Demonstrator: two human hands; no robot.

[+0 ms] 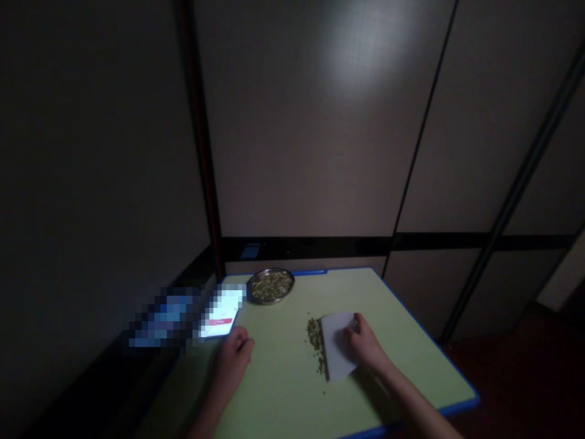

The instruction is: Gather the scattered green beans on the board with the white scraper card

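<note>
My right hand (364, 344) grips a white sheet of card or paper (337, 347) by its right side, thumb and fingers closed on it. Along the sheet's left edge lies a loose strip of small greenish grains (315, 334), with a few scattered bits around it. Near the table's left side, my left hand (237, 350) is curled closed beside a lit phone (222, 314); whether anything sits inside its fingers is hidden. Farther back, a round metal plate (273, 302) holds a layer of similar small grains.
Everything rests on a pale green table (278, 378) with a blue rim. Behind it stands a panelled cabinet wall (306, 152) with a dark horizontal band. A dark panel (100, 183) rises close on the left. The room is dim.
</note>
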